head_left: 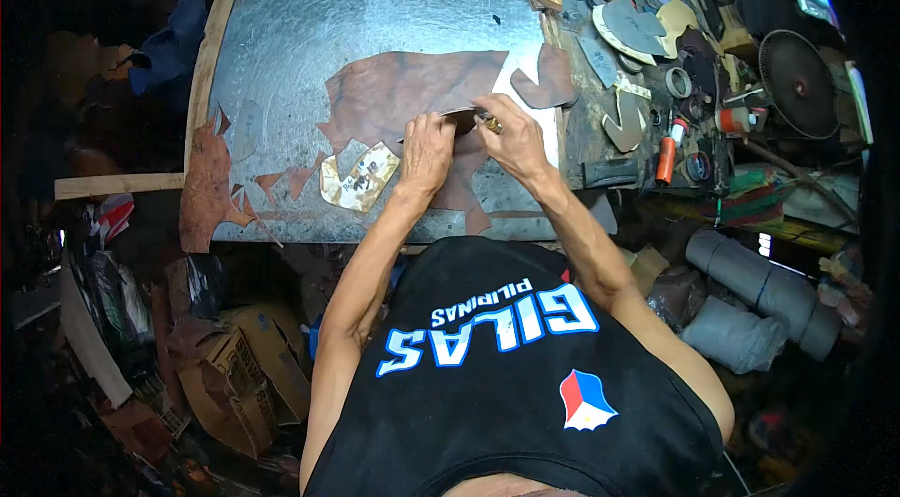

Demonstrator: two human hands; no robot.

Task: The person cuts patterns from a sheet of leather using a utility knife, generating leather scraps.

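Observation:
My left hand (pixel 428 155) is closed on the near edge of a small brown leather piece (pixel 461 121), raised a little off the metal sheet. Facing it, my right hand (pixel 514 139) has its fingers curled round a small tool (pixel 492 124) with a yellowish end; its exact kind is hard to make out. The fingertips of both hands almost meet at the leather piece. Beyond them a large brown leather sheet (pixel 412 89) lies flat. Beside my left wrist rests a pale, stained template (pixel 359 176) with a notched outline.
A grey metal sheet (pixel 291 47) covers the bench. Leather scraps (pixel 208 183) lie at its left edge. On the right are several templates (pixel 630 28), a tape roll (pixel 677 82), an orange-and-white bottle (pixel 670 152) and a round fan (pixel 798 84). A cardboard box (pixel 230 380) stands below left.

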